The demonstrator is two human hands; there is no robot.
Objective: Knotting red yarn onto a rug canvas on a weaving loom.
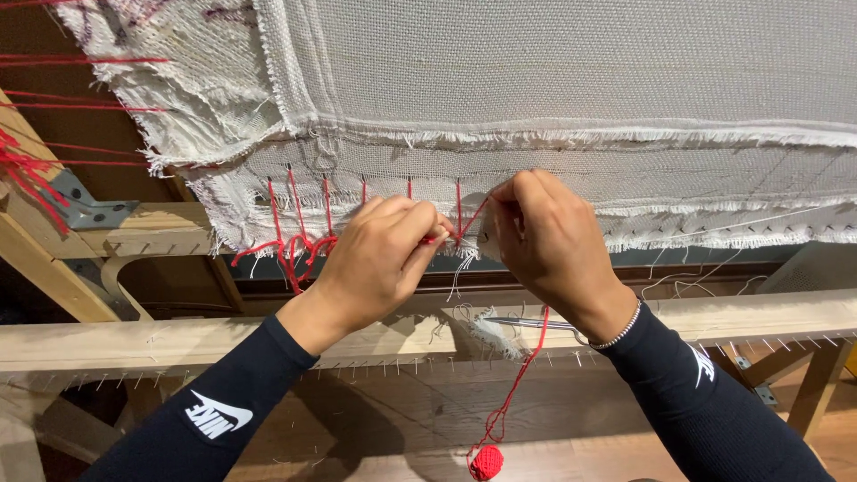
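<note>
A white woven cloth (571, 80) with frayed edges hangs over a wooden frame. Red yarn stitches (299, 214) run through its lower edge. My left hand (375, 259) pinches the red yarn (522, 366) at the cloth's fringe. My right hand (544, 241) grips the cloth's edge beside it, fingers closed on the fabric where the yarn passes. The yarn strand drops from my hands to a small red yarn ball (486, 462) hanging below. Both arms wear dark long sleeves; a beaded bracelet (620, 330) circles the right wrist.
A wooden beam (178, 344) studded with small nails runs across below my hands. Scissors (536, 323) lie on it under my right hand. More red threads (27, 170) stretch at the far left beside a metal bracket (89, 210). Wooden floor lies below.
</note>
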